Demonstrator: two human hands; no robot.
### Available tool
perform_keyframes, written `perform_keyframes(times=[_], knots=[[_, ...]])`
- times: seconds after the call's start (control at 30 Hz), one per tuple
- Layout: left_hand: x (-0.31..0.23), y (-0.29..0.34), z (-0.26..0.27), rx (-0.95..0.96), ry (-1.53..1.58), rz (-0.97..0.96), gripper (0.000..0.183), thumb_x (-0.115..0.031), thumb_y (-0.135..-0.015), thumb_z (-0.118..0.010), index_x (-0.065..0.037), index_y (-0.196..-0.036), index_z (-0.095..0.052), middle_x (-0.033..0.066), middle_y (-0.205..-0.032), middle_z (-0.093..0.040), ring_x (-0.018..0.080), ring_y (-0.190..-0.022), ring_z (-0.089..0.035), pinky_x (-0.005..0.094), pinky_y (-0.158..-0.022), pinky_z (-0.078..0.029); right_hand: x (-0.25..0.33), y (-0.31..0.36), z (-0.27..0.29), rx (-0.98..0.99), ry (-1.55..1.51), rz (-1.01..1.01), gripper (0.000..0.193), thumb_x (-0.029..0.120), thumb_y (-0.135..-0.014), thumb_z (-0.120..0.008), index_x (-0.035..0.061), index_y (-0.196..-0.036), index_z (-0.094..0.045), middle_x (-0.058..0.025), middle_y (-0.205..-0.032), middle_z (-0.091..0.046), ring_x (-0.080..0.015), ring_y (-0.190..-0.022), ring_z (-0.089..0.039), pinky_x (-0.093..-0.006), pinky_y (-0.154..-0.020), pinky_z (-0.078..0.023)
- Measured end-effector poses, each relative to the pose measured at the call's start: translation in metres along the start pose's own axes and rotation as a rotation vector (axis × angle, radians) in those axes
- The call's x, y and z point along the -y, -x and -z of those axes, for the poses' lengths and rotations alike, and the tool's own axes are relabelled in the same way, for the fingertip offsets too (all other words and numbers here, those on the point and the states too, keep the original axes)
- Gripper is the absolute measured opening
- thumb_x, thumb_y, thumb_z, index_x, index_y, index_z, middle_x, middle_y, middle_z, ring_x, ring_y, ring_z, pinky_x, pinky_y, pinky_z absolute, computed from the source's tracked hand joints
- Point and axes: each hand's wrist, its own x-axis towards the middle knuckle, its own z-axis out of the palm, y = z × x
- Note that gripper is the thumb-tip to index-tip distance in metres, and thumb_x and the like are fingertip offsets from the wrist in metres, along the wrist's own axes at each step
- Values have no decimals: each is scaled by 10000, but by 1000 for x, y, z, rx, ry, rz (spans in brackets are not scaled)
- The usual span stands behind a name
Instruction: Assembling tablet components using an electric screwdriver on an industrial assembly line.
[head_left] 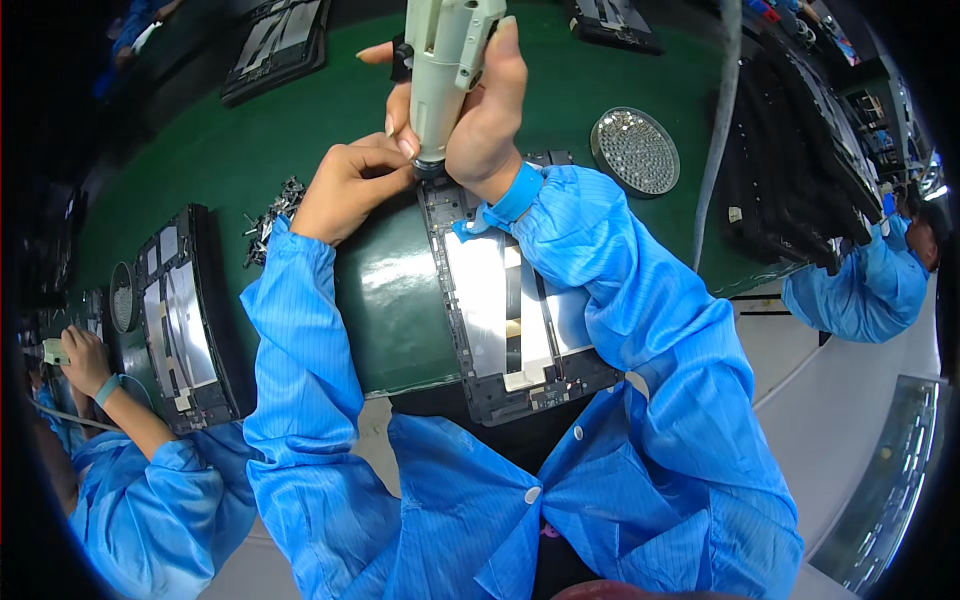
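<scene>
My right hand (492, 125) is wrapped round a pale electric screwdriver (440, 85), held upright with its dark tip pointing down. Under that tip lies the upper left corner of an opened tablet (478, 290), its silver battery panels and black frame facing up. A blue wrist strap (518, 192) circles my right wrist. My left hand (350, 185) is closed in a pinch right beside the screwdriver's tip, at the tablet's corner. Whatever its fingertips hold is hidden. My right sleeve covers the tablet's upper right part.
A round dish of small shiny parts (635, 150) stands to the right, before a hanging grey cable (718, 140). Loose small dark parts (272, 222) lie left of my hand. Stacked black frames (790, 150) fill the right side. Another tablet (185, 310) and a co-worker's hand (88, 362) are at left.
</scene>
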Motion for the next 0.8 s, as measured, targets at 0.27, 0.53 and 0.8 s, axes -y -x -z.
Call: perform_keyframes(times=[0.27, 0.53, 0.8], knots=[[-4, -4, 5, 23, -94, -35, 159, -76, -850, -701, 56, -939, -700, 76, -936, -659, 149, -853, -613, 283, -802, -478, 3, -3, 3, -37, 172, 15, 467, 441, -921, -691, -23, -933, -642, -36, -605, -585, -93, -461, -538, -212, -420, -390], [-2, 0, 4, 28, -85, 19, 201, -90, -861, -715, 69, -984, -707, 66, -965, -658, 158, -888, -624, 281, -839, -486, -1, -3, -5, 68, 121, 18, 874, 798, -833, -462, -42, -1018, -617, -88, -800, -617, -79, -497, -538, -195, -421, -416], [0, 0, 4, 24, -97, -29, 209, -95, -865, -713, 71, -993, -706, 79, -1010, -673, 167, -898, -635, 288, -849, -491, 15, -6, -16, -26, -29, -116, 1016, 862, -862, -252, -55, -1083, -630, -111, -831, -648, -105, -412, -511, -222, -337, -395]])
